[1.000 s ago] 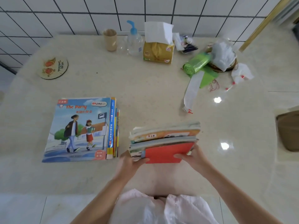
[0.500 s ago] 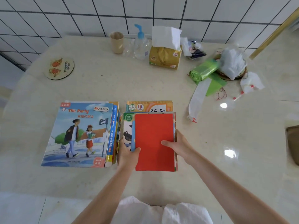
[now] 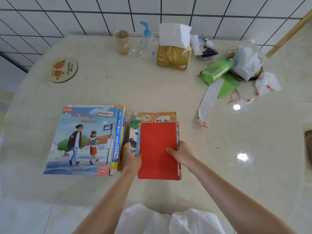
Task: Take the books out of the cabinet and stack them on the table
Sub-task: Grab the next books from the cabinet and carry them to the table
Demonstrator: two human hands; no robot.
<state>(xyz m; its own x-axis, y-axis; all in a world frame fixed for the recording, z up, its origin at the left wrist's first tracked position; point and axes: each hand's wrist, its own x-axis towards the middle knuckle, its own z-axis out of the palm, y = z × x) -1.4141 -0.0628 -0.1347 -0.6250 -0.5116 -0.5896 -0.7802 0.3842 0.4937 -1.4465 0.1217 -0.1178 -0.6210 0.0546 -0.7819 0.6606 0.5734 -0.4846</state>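
Observation:
Two stacks of books lie side by side on the pale stone table [image 3: 152, 92]. The left stack [image 3: 84, 141] is topped by a large blue picture book titled "The Party". The right, smaller stack [image 3: 157, 149] has a plain red cover on top, with an orange-yellow book sticking out behind it. My left hand [image 3: 130, 157] grips the small stack's left edge, thumb on the cover. My right hand [image 3: 181, 153] holds its right edge, thumb lying on the red cover. The cabinet is out of view.
Along the back wall stand a beige cup [image 3: 121, 41], a pump bottle [image 3: 148, 43] and a yellow tissue pack [image 3: 173, 56]. A round coaster [image 3: 62, 70] lies at the far left. A green bag roll [image 3: 216, 72], plastic bags and a basket [image 3: 246, 65] crowd the right.
One second ago both hands held the small stack tilted on its edge above the table. It has since been laid flat beside the large stack, and both hands stay on its sides.

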